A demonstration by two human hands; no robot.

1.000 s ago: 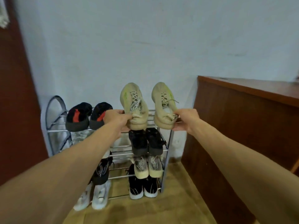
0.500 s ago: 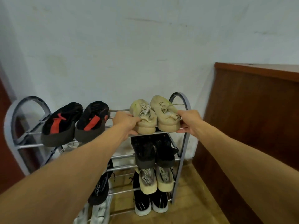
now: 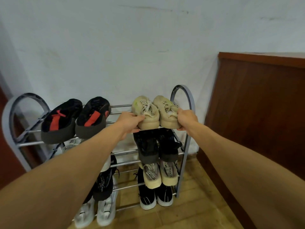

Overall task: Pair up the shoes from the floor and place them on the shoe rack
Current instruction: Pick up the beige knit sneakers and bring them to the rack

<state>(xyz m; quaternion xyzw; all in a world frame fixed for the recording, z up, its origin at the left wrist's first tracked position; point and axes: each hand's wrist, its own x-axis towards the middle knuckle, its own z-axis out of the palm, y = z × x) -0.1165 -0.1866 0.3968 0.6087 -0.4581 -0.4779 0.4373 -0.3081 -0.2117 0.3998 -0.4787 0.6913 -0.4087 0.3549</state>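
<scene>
Two beige sneakers lie side by side on the right half of the top shelf of the grey metal shoe rack (image 3: pixel 182 91), toes toward the wall. My left hand (image 3: pixel 130 120) grips the heel of the left beige sneaker (image 3: pixel 146 113). My right hand (image 3: pixel 187 119) holds the heel of the right beige sneaker (image 3: pixel 166 111). Both soles rest on the shelf bars. A black and red pair (image 3: pixel 74 119) fills the top shelf's left half.
Lower shelves hold a black pair (image 3: pixel 156 146), a cream pair (image 3: pixel 159 174), a black and white pair (image 3: pixel 155 195), a dark shoe (image 3: pixel 104 184) and a white pair (image 3: pixel 95 210). A brown wooden cabinet (image 3: pixel 257 113) stands right of the rack. White wall behind, tan floor below.
I have brought the beige pair down from mid-air onto the top shelf and pushed it further back. My view has moved closer to the rack.
</scene>
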